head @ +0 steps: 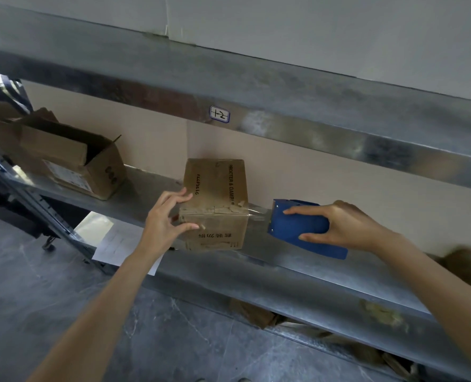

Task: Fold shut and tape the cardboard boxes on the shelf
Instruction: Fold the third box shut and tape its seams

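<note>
A small closed cardboard box with printed lettering stands on the metal shelf. My left hand holds its left front corner, fingers on top and thumb on the front face. My right hand grips a blue tape dispenser just right of the box. A strip of clear tape runs from the dispenser to the box's right top edge. A bigger cardboard box lies at the shelf's left with its flaps open.
The upper shelf beam overhangs, bearing a label "1-2". A white paper sheet hangs below the shelf edge. Cardboard scraps lie on the lower level. Another brown cardboard piece is blurred at the far right.
</note>
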